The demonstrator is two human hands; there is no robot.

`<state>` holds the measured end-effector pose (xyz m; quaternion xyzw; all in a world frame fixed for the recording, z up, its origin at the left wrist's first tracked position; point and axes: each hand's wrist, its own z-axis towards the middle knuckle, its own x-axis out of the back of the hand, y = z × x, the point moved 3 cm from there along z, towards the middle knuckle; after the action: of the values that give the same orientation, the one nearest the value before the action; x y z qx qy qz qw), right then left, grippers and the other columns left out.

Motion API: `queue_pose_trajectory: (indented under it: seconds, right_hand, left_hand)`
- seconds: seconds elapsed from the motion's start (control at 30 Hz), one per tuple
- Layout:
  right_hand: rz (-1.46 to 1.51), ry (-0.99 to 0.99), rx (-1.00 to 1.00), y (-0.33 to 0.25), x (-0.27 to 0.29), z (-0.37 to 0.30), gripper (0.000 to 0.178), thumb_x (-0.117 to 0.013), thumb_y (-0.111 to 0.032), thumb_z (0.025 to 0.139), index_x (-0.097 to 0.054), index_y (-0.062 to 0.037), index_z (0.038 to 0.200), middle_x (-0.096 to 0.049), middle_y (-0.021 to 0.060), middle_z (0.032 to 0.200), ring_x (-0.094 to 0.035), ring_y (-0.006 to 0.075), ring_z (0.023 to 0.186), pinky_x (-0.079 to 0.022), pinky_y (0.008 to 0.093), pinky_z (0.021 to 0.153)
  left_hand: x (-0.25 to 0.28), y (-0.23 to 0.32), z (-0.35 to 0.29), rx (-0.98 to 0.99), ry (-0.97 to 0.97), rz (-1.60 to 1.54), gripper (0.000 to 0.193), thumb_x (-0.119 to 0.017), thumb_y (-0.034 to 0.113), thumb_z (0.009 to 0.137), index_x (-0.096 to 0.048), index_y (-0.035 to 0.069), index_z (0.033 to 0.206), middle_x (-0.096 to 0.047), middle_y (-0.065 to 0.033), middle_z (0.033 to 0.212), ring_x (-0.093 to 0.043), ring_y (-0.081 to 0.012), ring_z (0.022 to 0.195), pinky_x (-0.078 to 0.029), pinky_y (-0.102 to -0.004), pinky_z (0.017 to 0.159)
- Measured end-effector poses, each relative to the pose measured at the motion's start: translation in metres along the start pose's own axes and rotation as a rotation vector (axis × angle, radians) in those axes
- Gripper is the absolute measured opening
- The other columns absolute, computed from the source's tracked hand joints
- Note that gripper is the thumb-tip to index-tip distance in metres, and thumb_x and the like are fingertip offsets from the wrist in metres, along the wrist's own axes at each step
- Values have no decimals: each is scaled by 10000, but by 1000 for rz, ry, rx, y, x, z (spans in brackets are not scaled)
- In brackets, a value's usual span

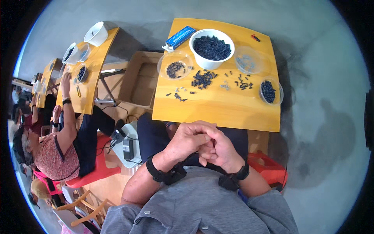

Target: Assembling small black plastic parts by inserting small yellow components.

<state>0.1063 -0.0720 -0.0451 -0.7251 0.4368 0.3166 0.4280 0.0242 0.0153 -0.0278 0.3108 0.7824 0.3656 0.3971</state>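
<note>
My left hand (187, 139) and my right hand (223, 150) are clasped together just off the table's near edge, above my lap. Their fingers are closed against each other, and no object shows between them. On the yellow table (218, 113) ahead lie a heap of small black plastic parts (203, 79), a looser scatter of black parts (244, 83) and some tiny clear or metallic pieces (225, 86). A few more black pieces (179, 97) lie closest to my left hand.
A white tub of black parts (212, 48) stands at the back beside a blue box (180, 38). Clear bowls (163, 66), (249, 62) and a filled bowl (269, 92) flank the parts. A cardboard box (140, 78) stands left; a co-worker (58, 152) sits beyond.
</note>
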Motion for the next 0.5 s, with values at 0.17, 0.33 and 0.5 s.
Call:
queue_pose_trajectory:
  seconds: [0.17, 0.33, 0.5]
  right_hand:
    - [-885, 509, 575, -90, 29, -14, 284, -575, -235, 864, -509, -90, 629, -488, -17, 561, -446, 64, 459, -363, 231, 420]
    - [-1630, 1071, 827, -203, 93, -45, 292, -589, -264, 828, -624, 16, 751, -617, 164, 686, -591, 256, 628, -470, 369, 614]
    - [-2000, 1325, 587, -226, 121, -37, 381, -570, -378, 829, -636, -5, 869, -632, 236, 825, -610, 394, 834, -474, 453, 722]
  left_hand:
    - [2, -17, 22, -280, 122, 24, 336, -529, -34, 838, -526, -33, 1173, -626, -102, 1001, -597, -173, 950, -488, -299, 831]
    - [39, -43, 35, -58, 265, 263, 285, -564, 36, 839, -571, -30, 1116, -628, -76, 969, -591, -146, 853, -478, -280, 712]
    - [59, -44, 54, -146, 459, 427, 199, -588, 57, 816, -615, -42, 987, -635, -117, 876, -604, -196, 723, -479, -304, 651]
